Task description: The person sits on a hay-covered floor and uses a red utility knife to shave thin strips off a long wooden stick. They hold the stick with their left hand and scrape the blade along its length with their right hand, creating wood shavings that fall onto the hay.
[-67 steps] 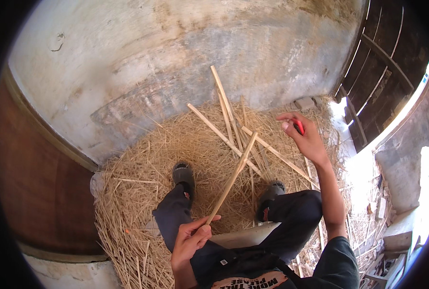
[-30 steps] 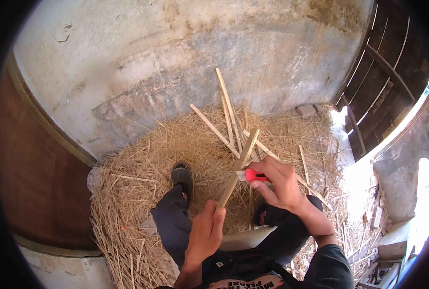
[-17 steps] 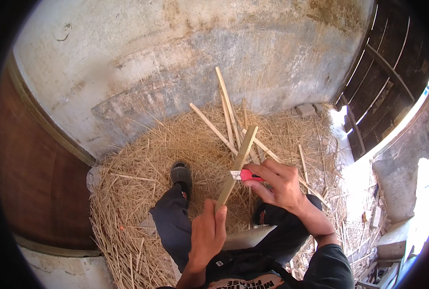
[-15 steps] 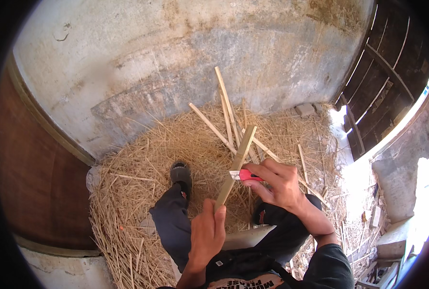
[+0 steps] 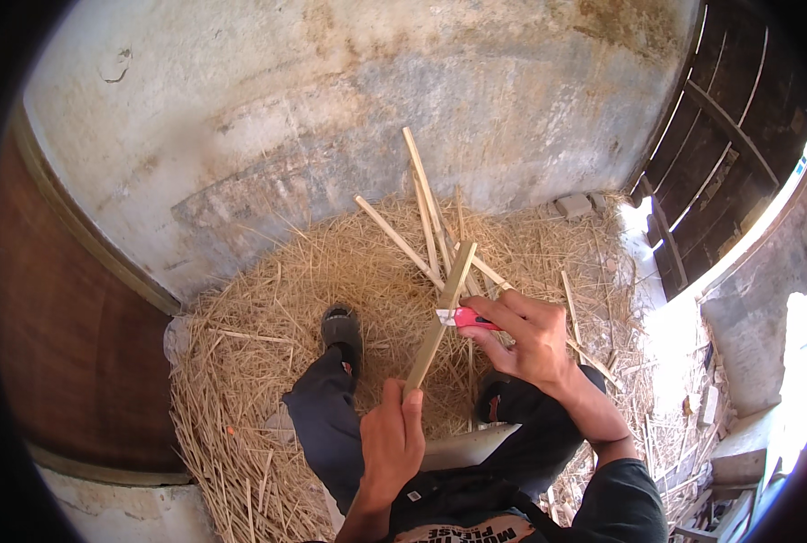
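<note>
Left hand (image 5: 392,443) gripping wooden strip (image 5: 439,317); right hand (image 5: 525,339) pressing red cutter (image 5: 462,317) against it, above straw (image 5: 267,362).

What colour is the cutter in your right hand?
Red-pink, with a pale blade end; the cutter shows clearly in the head view.

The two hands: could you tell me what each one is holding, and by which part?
The left hand grips the long wooden strip by its lower end. The right hand holds a red utility knife by its handle, blade end against the strip.
</note>
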`<action>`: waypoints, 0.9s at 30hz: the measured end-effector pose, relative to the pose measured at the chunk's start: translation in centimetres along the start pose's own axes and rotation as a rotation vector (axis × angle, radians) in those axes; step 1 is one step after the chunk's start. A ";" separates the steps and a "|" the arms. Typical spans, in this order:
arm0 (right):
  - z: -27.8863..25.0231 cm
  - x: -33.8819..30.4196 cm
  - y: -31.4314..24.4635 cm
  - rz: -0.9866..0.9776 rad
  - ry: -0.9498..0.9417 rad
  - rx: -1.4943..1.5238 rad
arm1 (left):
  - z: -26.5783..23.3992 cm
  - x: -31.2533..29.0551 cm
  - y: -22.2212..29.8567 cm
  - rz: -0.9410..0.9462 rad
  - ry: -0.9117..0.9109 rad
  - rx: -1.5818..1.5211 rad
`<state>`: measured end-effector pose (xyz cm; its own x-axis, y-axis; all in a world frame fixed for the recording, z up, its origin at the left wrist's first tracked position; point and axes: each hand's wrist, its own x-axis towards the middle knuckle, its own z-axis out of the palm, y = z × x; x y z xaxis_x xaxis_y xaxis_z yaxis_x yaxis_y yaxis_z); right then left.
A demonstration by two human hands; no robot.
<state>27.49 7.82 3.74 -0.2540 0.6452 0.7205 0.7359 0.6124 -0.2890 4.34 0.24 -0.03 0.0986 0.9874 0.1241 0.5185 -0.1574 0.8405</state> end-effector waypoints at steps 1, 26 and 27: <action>0.0 0.0 0.0 0.003 -0.008 -0.014 | 0.0 0.0 0.0 -0.001 0.000 0.002; 1.1 0.3 0.0 -0.018 0.036 -0.069 | -0.9 -1.3 -2.4 -0.190 -0.066 -0.359; 1.1 0.3 -0.1 -0.013 0.019 -0.080 | -1.0 -1.4 -2.0 -0.140 -0.006 -0.185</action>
<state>26.67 8.46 3.23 -0.2525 0.6284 0.7358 0.7806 0.5816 -0.2289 2.35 -0.79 -1.33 0.0415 0.9991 -0.0033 0.3627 -0.0120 0.9318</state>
